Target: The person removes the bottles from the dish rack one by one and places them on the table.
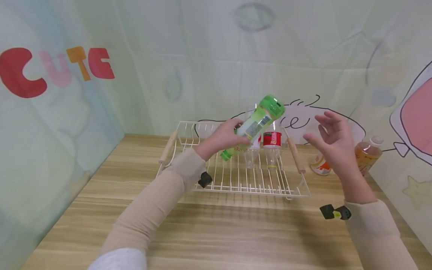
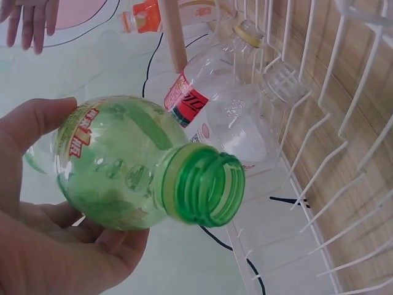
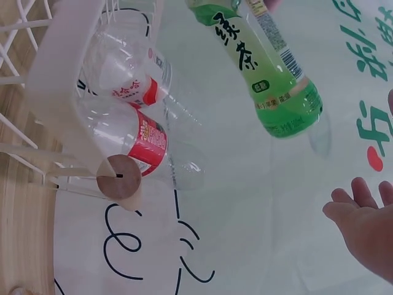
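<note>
My left hand [image 1: 225, 135] grips a green tea bottle [image 1: 254, 128] around its middle, above the rack. The bottle slants with its green base up to the right and its neck down to the left. In the left wrist view its threaded mouth [image 2: 212, 187] is uncapped. My right hand [image 1: 337, 144] is raised in the air right of the rack, fingers spread and relaxed, touching nothing. Two clear bottles with red labels stand upside down in the white wire rack [image 1: 251, 193]: one [image 1: 272, 139] nearer the right handle, the other [image 3: 132, 70] beside it, partly behind the tea bottle.
Wooden handles [image 1: 168, 147] top both ends of the rack, which sits on the wood-grain table [image 1: 236, 236]. Right of it stand a small bottle with an orange-and-white label [image 1: 320, 167] and an amber bottle [image 1: 366, 157]. A printed cloth [image 1: 202, 56] hangs behind.
</note>
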Tool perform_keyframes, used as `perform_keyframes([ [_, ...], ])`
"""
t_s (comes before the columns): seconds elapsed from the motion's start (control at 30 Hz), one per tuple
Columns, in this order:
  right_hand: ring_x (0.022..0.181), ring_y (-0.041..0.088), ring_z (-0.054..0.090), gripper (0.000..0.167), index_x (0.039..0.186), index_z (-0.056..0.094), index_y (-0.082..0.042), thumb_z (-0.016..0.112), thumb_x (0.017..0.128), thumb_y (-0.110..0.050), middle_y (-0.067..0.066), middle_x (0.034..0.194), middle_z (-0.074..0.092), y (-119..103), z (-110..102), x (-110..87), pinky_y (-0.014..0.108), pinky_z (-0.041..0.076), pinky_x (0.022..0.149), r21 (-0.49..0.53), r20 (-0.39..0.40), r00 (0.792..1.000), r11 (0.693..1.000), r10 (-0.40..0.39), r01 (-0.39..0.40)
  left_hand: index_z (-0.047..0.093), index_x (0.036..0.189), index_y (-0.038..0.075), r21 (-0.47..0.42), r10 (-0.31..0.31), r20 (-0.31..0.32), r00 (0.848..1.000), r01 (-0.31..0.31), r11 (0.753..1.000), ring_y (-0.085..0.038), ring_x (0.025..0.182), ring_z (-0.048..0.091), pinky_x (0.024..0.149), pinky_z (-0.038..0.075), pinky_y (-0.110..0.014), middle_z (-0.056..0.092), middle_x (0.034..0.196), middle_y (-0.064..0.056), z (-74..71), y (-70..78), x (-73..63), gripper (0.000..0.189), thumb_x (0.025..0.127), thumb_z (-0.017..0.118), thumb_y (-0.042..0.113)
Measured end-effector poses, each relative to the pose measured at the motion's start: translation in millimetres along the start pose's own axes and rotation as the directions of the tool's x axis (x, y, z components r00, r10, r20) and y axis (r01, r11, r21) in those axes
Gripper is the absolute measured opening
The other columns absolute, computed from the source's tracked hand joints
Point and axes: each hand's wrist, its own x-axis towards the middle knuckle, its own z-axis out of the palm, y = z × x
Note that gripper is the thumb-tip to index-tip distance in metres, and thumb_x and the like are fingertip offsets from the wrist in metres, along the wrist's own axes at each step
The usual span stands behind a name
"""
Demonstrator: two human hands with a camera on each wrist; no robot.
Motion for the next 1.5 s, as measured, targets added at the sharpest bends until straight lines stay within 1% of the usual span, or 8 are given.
perform_keyframes([
  [0.23, 0.132, 0.016, 0.043, 0.069, 0.141, 0.035, -0.013, 0.072, 0.084, -0.002, 0.002, 0.135, 0.049, -7.5, 3.1, -3.6, 0.015, 0.034, 0.105, 0.020, 0.045, 0.995, 0.996, -0.085, 0.084, 0.051, 0.132, 0.004, 0.118, 0.095, 0.024, 0.995, -0.097, 0.988, -0.021, 0.096, 0.057, 0.068, 0.055, -0.025, 0.055, 0.115, -0.008, 6.5, 4.3, -6.0, 0.065, 0.073, 0.078, 0.016],
  [0.33, 0.131, 0.014, 0.043, 0.071, 0.140, 0.037, -0.012, 0.073, 0.081, 0.003, -0.005, 0.132, 0.048, -10.3, 4.1, -4.9, 0.015, 0.034, 0.105, 0.067, 0.071, 0.991, 0.992, -0.114, 0.109, 0.052, 0.132, 0.004, 0.190, 0.136, 0.039, 0.990, -0.141, 0.971, -0.020, 0.097, 0.055, 0.072, 0.053, -0.026, 0.055, 0.114, -0.007, 9.6, 6.3, -8.6, 0.066, 0.072, 0.078, 0.015],
  [0.57, 0.132, 0.012, 0.041, 0.074, 0.139, 0.038, -0.008, 0.071, 0.077, 0.014, 0.000, 0.134, 0.046, -17.2, 8.3, -8.7, 0.016, 0.033, 0.107, 0.164, 0.132, 0.978, 0.977, -0.159, 0.137, 0.050, 0.135, 0.006, 0.343, 0.203, 0.107, 0.973, -0.228, 0.911, -0.017, 0.100, 0.051, 0.078, 0.049, -0.027, 0.056, 0.116, -0.005, 15.8, 10.4, -15.2, 0.071, 0.071, 0.078, 0.019],
  [0.9, 0.136, 0.021, 0.040, 0.077, 0.139, 0.038, -0.002, 0.078, 0.074, 0.008, 0.010, 0.134, 0.048, -24.7, 18.4, -9.8, 0.013, 0.033, 0.105, -0.031, 0.232, 0.953, 0.978, -0.195, 0.208, 0.047, 0.141, 0.009, 0.410, 0.215, 0.194, 0.957, -0.278, 0.868, -0.016, 0.100, 0.049, 0.078, 0.047, -0.027, 0.055, 0.122, -0.005, 23.7, 17.0, -23.4, 0.077, 0.072, 0.079, 0.022],
  [1.1, 0.134, 0.035, 0.041, 0.080, 0.143, 0.036, -0.008, 0.081, 0.077, -0.010, 0.016, 0.139, 0.046, -20.4, 21.9, -10.7, 0.007, 0.042, 0.087, -0.171, 0.338, 0.931, 0.964, -0.137, 0.204, 0.048, 0.140, 0.010, 0.425, 0.229, 0.222, 0.948, -0.305, 0.852, -0.016, 0.102, 0.049, 0.081, 0.047, -0.029, 0.056, 0.122, -0.003, 26.2, 21.4, -26.8, 0.078, 0.071, 0.080, 0.021],
  [1.23, 0.128, 0.036, 0.044, 0.080, 0.143, 0.037, -0.010, 0.082, 0.077, -0.016, 0.015, 0.139, 0.048, -17.4, 25.6, -11.7, 0.028, 0.053, 0.087, -0.216, 0.384, 0.914, 0.950, -0.130, 0.226, 0.051, 0.138, 0.010, 0.450, 0.241, 0.236, 0.941, -0.325, 0.832, -0.015, 0.103, 0.048, 0.083, 0.046, -0.029, 0.057, 0.120, -0.002, 27.6, 23.7, -29.0, 0.074, 0.071, 0.080, 0.022],
  [1.37, 0.129, 0.037, 0.043, 0.080, 0.143, 0.039, -0.008, 0.082, 0.076, -0.015, 0.016, 0.139, 0.048, -14.6, 29.1, -12.7, 0.055, 0.050, 0.090, -0.216, 0.412, 0.900, 0.944, -0.143, 0.249, 0.054, 0.134, 0.011, 0.446, 0.250, 0.244, 0.937, -0.337, 0.829, -0.015, 0.103, 0.047, 0.082, 0.046, -0.028, 0.057, 0.117, 0.000, 29.8, 25.3, -30.4, 0.069, 0.071, 0.080, 0.023],
  [1.5, 0.125, 0.035, 0.045, 0.079, 0.143, 0.040, -0.009, 0.082, 0.077, -0.019, 0.015, 0.140, 0.048, -13.1, 31.6, -13.5, 0.056, 0.050, 0.089, -0.246, 0.439, 0.892, 0.940, -0.109, 0.236, 0.054, 0.133, 0.011, 0.442, 0.264, 0.245, 0.933, -0.350, 0.826, -0.014, 0.103, 0.048, 0.083, 0.046, -0.028, 0.058, 0.117, 0.002, 32.1, 26.1, -30.9, 0.067, 0.072, 0.080, 0.023],
])
